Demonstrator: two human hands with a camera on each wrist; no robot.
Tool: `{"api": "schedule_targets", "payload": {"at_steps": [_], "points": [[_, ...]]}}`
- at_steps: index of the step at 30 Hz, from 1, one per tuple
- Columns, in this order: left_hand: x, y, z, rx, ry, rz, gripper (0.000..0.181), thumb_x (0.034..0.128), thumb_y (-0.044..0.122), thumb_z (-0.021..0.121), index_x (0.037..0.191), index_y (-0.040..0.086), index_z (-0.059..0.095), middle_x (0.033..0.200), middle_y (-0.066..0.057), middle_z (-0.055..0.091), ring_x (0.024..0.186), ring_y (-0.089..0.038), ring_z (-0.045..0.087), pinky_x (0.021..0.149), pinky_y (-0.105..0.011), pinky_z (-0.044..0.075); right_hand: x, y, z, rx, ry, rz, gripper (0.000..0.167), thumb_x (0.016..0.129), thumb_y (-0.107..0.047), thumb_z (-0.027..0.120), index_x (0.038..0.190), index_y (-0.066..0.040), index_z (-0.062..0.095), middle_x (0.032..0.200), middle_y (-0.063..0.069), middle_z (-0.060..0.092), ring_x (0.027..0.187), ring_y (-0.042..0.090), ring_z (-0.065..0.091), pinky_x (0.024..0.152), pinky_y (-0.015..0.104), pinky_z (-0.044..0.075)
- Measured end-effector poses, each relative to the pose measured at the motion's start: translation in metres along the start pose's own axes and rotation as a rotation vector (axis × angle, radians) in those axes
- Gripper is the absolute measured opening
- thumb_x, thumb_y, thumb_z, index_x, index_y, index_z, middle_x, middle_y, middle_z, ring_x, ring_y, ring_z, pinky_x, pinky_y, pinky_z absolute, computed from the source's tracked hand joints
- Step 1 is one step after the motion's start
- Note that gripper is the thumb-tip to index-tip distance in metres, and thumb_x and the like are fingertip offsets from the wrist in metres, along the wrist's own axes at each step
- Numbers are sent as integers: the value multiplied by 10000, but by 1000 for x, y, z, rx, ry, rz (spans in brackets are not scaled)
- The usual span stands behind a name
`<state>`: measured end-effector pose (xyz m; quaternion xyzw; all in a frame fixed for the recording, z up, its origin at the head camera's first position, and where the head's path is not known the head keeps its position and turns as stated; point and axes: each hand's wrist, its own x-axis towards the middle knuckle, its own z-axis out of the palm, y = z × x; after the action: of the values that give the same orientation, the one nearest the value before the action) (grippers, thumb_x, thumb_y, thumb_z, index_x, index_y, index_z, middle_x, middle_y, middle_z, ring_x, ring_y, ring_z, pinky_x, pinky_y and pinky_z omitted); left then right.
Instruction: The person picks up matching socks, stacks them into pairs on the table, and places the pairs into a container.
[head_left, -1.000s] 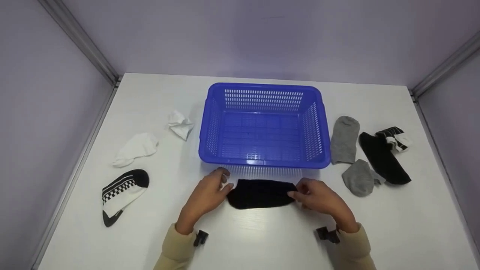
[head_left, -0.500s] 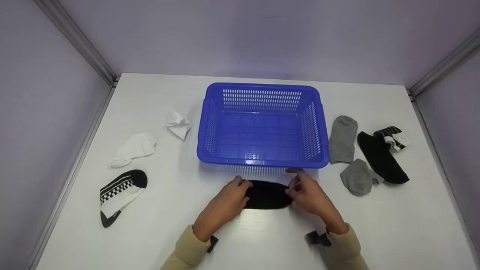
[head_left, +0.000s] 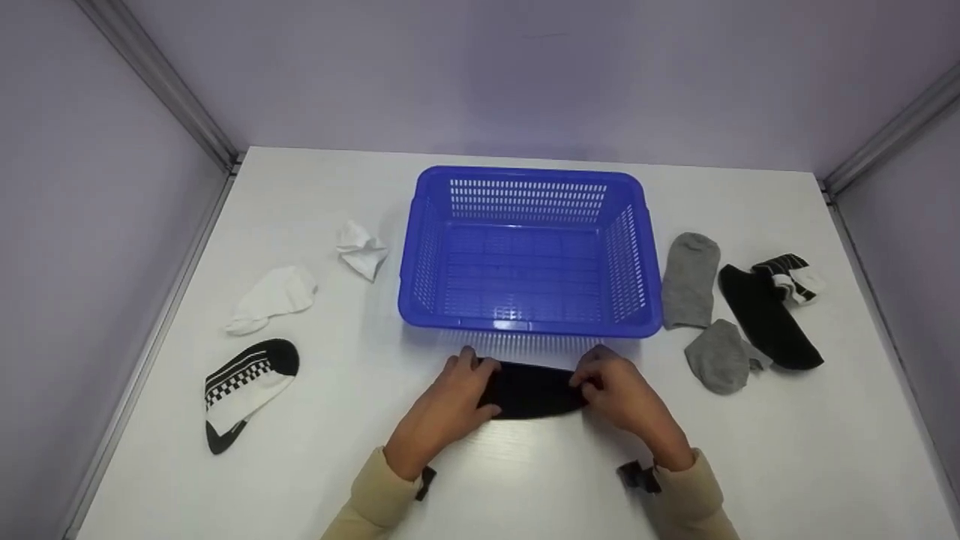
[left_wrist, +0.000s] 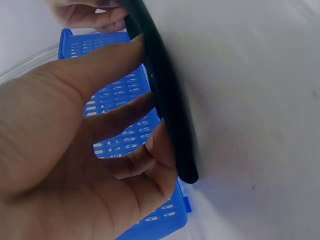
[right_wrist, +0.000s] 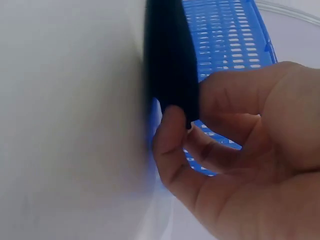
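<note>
A black sock (head_left: 531, 391) lies flat on the white table, just in front of the blue basket. My left hand (head_left: 454, 397) rests on the sock's left end; in the left wrist view its thumb and fingertips (left_wrist: 162, 137) touch the upper side of the black sock (left_wrist: 167, 90). At the other end my right hand (head_left: 619, 390) pinches the sock's edge. The right wrist view shows the thumb and a curled finger (right_wrist: 172, 132) of that hand on either side of the sock's end (right_wrist: 172, 65).
The blue basket (head_left: 525, 327) stands behind the hands with nothing in it. White socks (head_left: 274, 298) and a black-and-white checked sock (head_left: 247, 390) lie left. To the right are grey socks (head_left: 688, 281), another black sock (head_left: 769, 322) and a crumpled striped sock (head_left: 787, 276).
The left hand has moved right, from beside the sock's left end onto it. The right hand has shifted slightly left, and its raised index finger has come down to the sock.
</note>
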<state>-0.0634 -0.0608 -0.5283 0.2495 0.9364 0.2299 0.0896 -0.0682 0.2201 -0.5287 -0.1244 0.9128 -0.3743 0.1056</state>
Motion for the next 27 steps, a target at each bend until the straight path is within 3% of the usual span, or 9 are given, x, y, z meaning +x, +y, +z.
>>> {"api": "schedule_targets", "payload": {"at_steps": [4,8,12,17,23,27], "points": [[4,5,-1,107,13,62,497,936,258,807,1336,32,617,1230,-157,603,1085,-299,597,911,-398,575,-2,-3,-1,-50,40,-8,116,829,55,769,921,-13,757,1038,90,684,968,213,615,861,382,529],[7,6,1,117,28,65,598,912,295,833,1390,45,575,1265,-160,611,1091,-311,601,912,-402,578,-2,-6,2,-90,93,-22,183,798,-31,877,938,-40,758,1053,57,695,995,213,623,888,408,535],[7,5,3,98,15,25,683,871,306,872,1404,27,549,1271,-193,576,1082,-330,565,919,-420,565,-2,-5,4,-111,39,-45,205,805,-25,872,970,-56,755,1029,35,686,912,167,624,801,329,552],[6,4,1,38,-16,2,739,859,345,881,1428,16,542,1258,-204,529,1086,-336,508,916,-439,553,-3,-6,4,-128,-39,-3,274,796,-26,875,1028,-43,732,1011,46,663,863,149,604,764,319,532],[6,3,2,54,-9,0,615,927,329,817,1405,29,573,1232,-187,548,1064,-316,524,884,-420,551,-3,-8,2,-122,-84,47,325,801,-51,888,1069,-47,704,1020,53,633,862,152,595,759,324,527],[7,3,2,75,-1,12,597,923,276,824,1406,34,570,1248,-194,556,1084,-324,541,885,-417,556,-3,-7,1,-127,-95,33,338,807,-61,886,1086,-44,696,1038,59,630,878,160,596,768,330,530]]}}
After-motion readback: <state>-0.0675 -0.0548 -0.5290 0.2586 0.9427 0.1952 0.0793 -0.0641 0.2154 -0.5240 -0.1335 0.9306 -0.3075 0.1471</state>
